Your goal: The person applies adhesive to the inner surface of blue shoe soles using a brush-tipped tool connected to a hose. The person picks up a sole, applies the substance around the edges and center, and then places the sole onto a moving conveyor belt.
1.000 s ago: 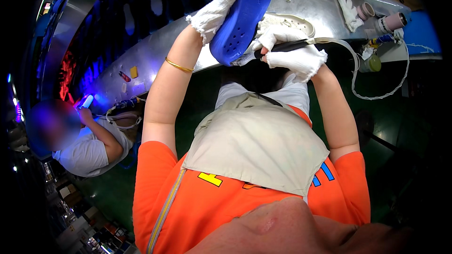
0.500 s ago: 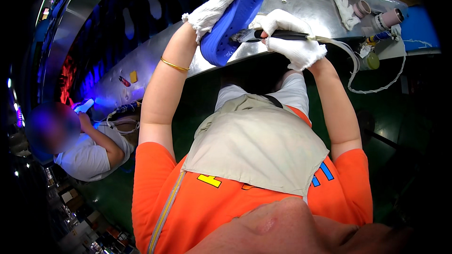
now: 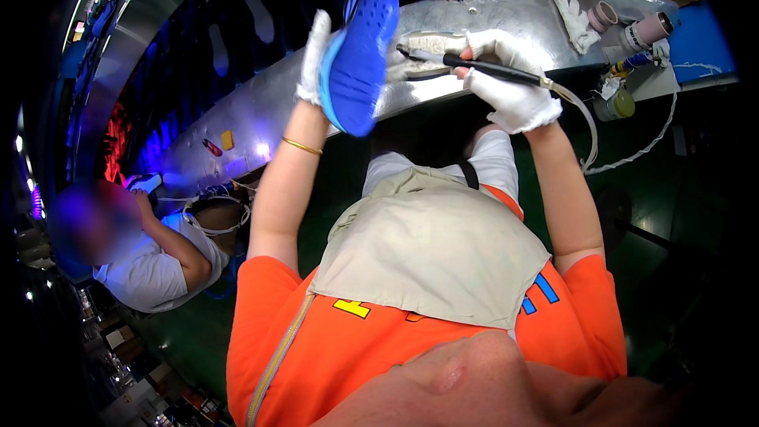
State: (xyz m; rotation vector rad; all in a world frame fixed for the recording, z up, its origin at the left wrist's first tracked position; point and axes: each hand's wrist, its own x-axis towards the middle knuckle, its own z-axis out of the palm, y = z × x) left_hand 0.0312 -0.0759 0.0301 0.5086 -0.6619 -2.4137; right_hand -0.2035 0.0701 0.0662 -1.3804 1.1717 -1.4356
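My left hand [image 3: 314,59], in a white knitted glove, holds a blue clog [image 3: 357,63] by its side, raised over the near edge of the metal bench. Small holes show near the clog's upper end, and a lighter blue edge runs down its left side. In my right hand [image 3: 506,83], gloved with bare fingertips, is a brush [image 3: 494,69] with a black handle and a pale hose at its back end. The bristles are at a whitish, long rounded piece [image 3: 433,43] on the bench, just right of the clog; whether they touch it I cannot tell.
Beyond the bench [image 3: 506,20] runs a dark surface [image 3: 285,0] with pale sole-shaped marks. At the right are a loose white glove [image 3: 575,20], pinkish cups [image 3: 648,29] and a round greenish container [image 3: 619,104]. A co-worker [image 3: 158,261] sits at the left.
The clog has moved left and down and turned upright, away from the brush. The brush has left the clog and now points at the whitish piece; my right hand has shifted slightly right.
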